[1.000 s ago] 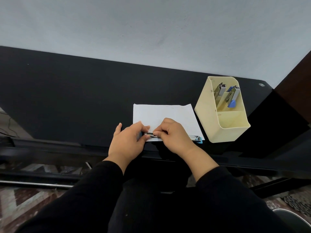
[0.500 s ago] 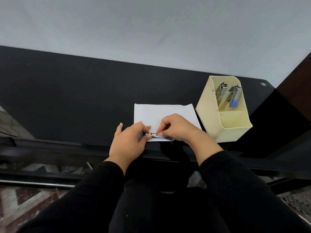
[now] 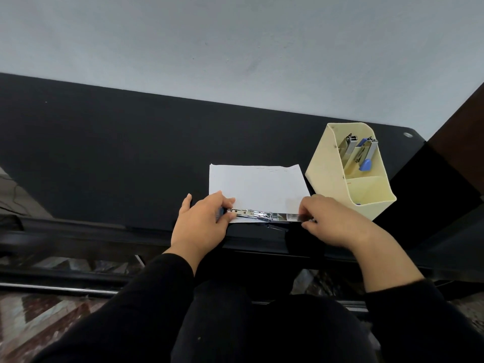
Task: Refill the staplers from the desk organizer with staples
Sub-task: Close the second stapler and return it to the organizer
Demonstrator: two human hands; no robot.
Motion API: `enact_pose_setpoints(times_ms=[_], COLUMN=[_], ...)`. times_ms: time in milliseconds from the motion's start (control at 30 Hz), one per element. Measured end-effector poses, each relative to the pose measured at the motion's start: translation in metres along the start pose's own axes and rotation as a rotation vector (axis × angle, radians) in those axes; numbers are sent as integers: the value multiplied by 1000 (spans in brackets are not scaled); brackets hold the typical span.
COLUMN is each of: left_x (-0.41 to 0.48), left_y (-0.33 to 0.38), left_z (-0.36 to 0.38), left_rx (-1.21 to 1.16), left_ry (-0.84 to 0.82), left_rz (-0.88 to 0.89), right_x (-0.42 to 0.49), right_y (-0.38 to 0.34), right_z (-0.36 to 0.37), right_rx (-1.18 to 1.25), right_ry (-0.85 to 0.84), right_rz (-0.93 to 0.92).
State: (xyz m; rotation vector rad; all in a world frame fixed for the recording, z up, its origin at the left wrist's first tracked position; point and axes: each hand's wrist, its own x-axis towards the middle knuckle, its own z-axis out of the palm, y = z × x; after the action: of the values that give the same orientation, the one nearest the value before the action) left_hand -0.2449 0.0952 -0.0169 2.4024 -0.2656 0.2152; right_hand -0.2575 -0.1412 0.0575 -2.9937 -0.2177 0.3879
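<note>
A stapler (image 3: 251, 214) lies opened flat along the near edge of a white sheet of paper (image 3: 256, 184) on the black desk (image 3: 104, 153). My left hand (image 3: 201, 224) pinches its left end. My right hand (image 3: 330, 221) grips the right end, where a shiny metal part (image 3: 292, 217) stretches out from the stapler's middle. A cream desk organizer (image 3: 327, 176) stands to the right of the paper, with two metal staplers with blue parts (image 3: 360, 155) upright in its back compartment.
The desk's near edge (image 3: 262, 242) runs just under my hands. A pale wall (image 3: 235, 48) rises behind the desk. A dark brown panel (image 3: 461, 121) stands at the far right. Patterned floor (image 3: 52, 318) shows below the desk.
My right hand has slid right along the stapler, from beside my left hand to its far end, drawing the shiny metal part out. My left hand has stayed on the left end.
</note>
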Motion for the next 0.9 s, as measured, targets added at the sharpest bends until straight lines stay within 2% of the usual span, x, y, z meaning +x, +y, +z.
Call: enact_pose_setpoints(times_ms=[100,200,300,367,767,900], left_x=[0,0,1,1,2,2], left_y=[0,-1,-1,-1,1,2], left_z=[0,0,0,0,0,0], left_rx=[-10,-2,-11,-4,45,43], left_ry=[-3,2,0,4,39,50], left_rz=[1,1,-5,-2,31,7], right_x=[-3,-2,6,16,42,44], right_y=[-7,-24,-47,-58,-78,-80], right_z=[-17,-32,-28,-17,22,28], right_rx=[65,285,523,571,531,305], right_ry=[129,319,296,284,198,117], right_rz=[-26,-105,-200,-234,-245,-248])
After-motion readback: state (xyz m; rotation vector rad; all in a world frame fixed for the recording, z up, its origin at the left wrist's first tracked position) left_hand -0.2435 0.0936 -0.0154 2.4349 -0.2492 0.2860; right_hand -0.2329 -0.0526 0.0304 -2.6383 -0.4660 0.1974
